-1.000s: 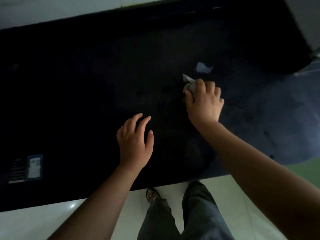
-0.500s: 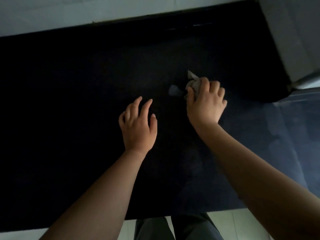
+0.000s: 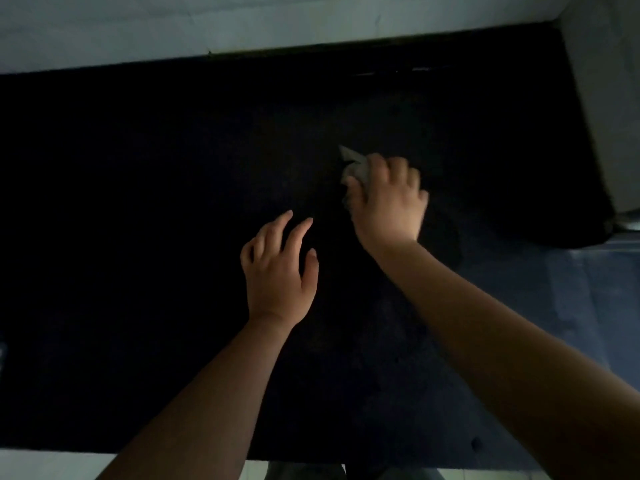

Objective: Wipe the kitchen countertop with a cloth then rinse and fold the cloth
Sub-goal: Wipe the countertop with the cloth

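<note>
**A:** From the head view, what could go wrong here?

**B:** The dim light, mostly. The desk (image 3: 138,202) is a dark, matte slab, almost black, so I'd judge a missed streak or crumb would be hard to spot. The cloth (image 3: 355,166) is also bunched small under the right hand (image 3: 388,199), so each pass would cover only a narrow strip and patches could be skipped.

**A:** How is it held?

**B:** The right hand's fingers curl over the cloth and press it to the desk, toward the back right. A pale pointed corner sticks out past the knuckles. The hand is blurred, so the exact grip is hard to read. That loose corner could slip free if the grip is light.

**A:** And the other hand?

**B:** The left hand (image 3: 277,268) is spread, fingers relaxed and apart, holding nothing. It lies nearer the front edge, left of the right hand. I cannot tell whether it rests on the desk or hovers above it. If it rests there, it could smear the surface.

**A:** Materials?

**B:** The cloth looks thin, soft and pale grey, crumpled into folds. The desk is flat and dull, with a bluish sheen at the right. A smooth pale wall (image 3: 242,26) runs along its back edge. A pale grey boxy block (image 3: 595,98) stands at the right end, and a wide stroke could knock against it.
</note>
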